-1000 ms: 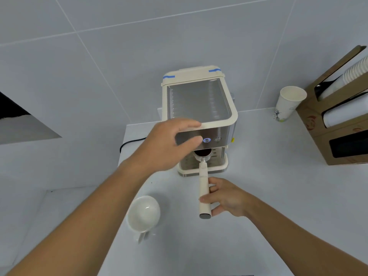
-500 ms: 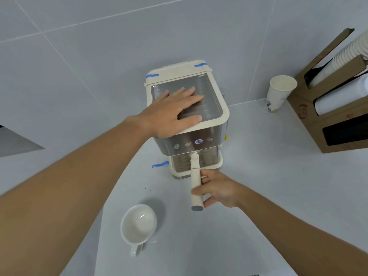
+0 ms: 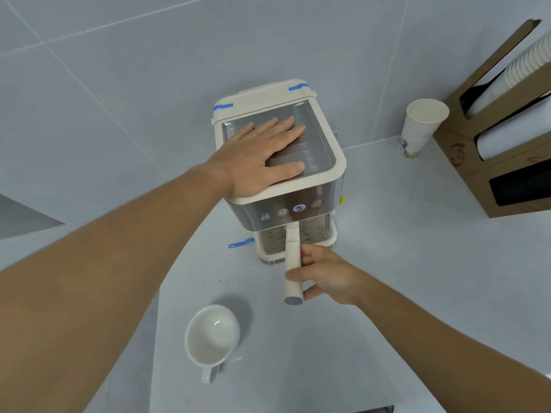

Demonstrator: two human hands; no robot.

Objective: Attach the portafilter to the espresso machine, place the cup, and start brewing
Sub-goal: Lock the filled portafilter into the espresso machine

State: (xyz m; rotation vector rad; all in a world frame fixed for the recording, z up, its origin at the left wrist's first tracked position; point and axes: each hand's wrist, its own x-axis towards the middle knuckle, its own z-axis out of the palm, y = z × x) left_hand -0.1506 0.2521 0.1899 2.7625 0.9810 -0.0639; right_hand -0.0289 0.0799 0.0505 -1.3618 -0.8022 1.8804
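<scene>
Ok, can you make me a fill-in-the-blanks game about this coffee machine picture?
1. The left hand lies flat on the ____ of the machine.
2. The right hand grips the portafilter by its ____.
3. The white mug on the counter is ____ inside.
4. One button glows ____.

Missing words: top; handle; empty; blue

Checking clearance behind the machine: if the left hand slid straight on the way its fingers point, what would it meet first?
Probably the raised cream rear lid of the espresso machine, past the ribbed metal top tray that the left hand lies flat on; depth is unclear.
</scene>
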